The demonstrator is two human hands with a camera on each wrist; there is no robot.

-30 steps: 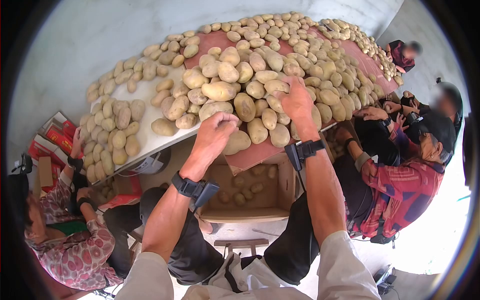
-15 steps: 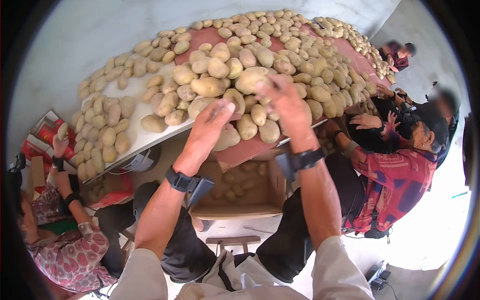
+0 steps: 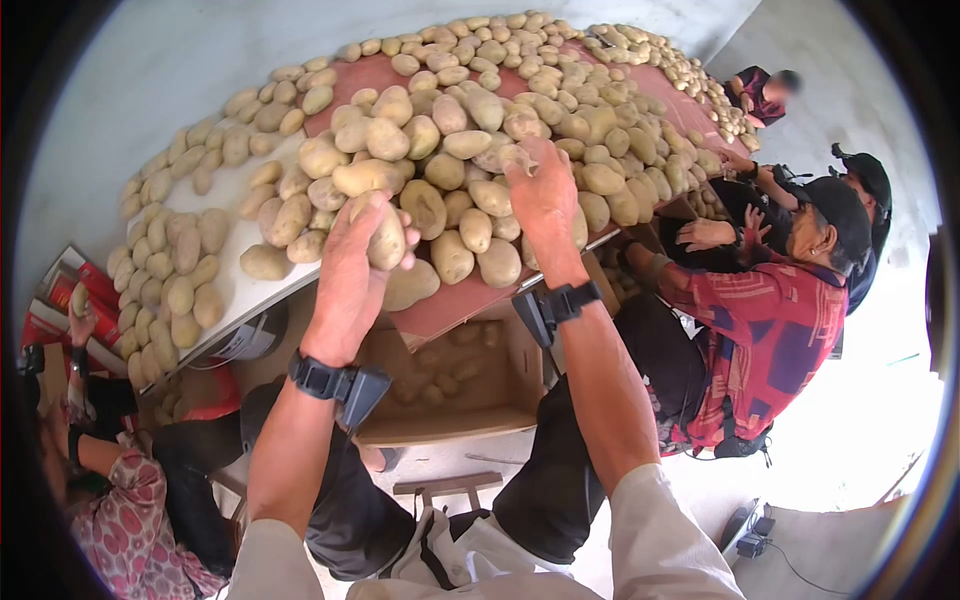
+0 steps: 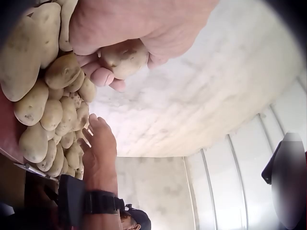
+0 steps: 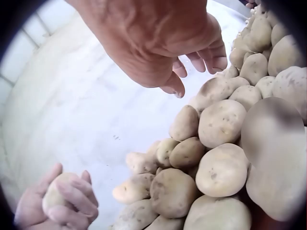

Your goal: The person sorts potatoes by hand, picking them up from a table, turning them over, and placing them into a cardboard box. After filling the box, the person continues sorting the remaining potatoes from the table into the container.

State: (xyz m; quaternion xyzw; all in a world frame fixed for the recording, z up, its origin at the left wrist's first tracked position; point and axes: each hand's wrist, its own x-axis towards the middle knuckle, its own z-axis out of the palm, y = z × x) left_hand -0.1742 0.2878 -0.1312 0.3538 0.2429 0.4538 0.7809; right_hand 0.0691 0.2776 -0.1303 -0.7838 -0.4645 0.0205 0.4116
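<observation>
My left hand (image 3: 345, 265) grips a potato (image 3: 386, 244) above the near edge of the table, left of the heap's front. In the left wrist view its fingers curl round that potato (image 4: 125, 58). Farther right, my right hand (image 3: 545, 205) hovers at the front of the large potato heap (image 3: 466, 145). Its fingers are loosely bent and apart, with nothing between them in the right wrist view, and the tips are close to potatoes (image 5: 214, 91) on the heap.
A box (image 3: 450, 428) with several potatoes stands below the table edge. A separate potato pile (image 3: 180, 295) lies on the white tabletop (image 3: 240, 285) at left. Other people sit on both sides, one in a red patterned shirt (image 3: 760, 340). Red cartons (image 3: 75, 295) stand far left.
The left hand held nothing a second ago and now grips a potato, having moved left. The right hand was at a potato on the heap and is now empty. The head view has shifted.
</observation>
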